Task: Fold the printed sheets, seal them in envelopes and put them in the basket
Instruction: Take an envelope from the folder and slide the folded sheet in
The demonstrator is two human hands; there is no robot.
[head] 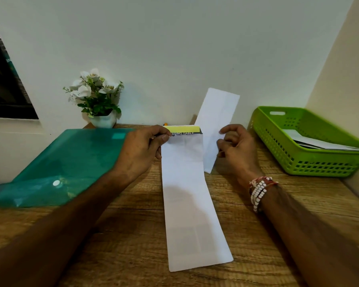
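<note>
Left hand (143,148) pinched top edge of folded printed sheet (191,204), lying lengthwise at frame centre on wooden table (133,235). Right hand (238,148) gripped white envelope (216,112), tilted upward, centre right. Green basket (319,164) at right edge, papers inside.

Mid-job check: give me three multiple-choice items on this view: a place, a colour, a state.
1. Where is the basket? A) far left B) right end of the table C) on the floor
2. What colour is the folder? A) red B) teal C) black
3. What is the left hand doing? A) pinching the folded sheet's top B) lying flat C) holding the flowerpot
Answers: B, it stands at the table's right end; B, its cover is teal; A, thumb and finger pinch the printed edge.
</note>
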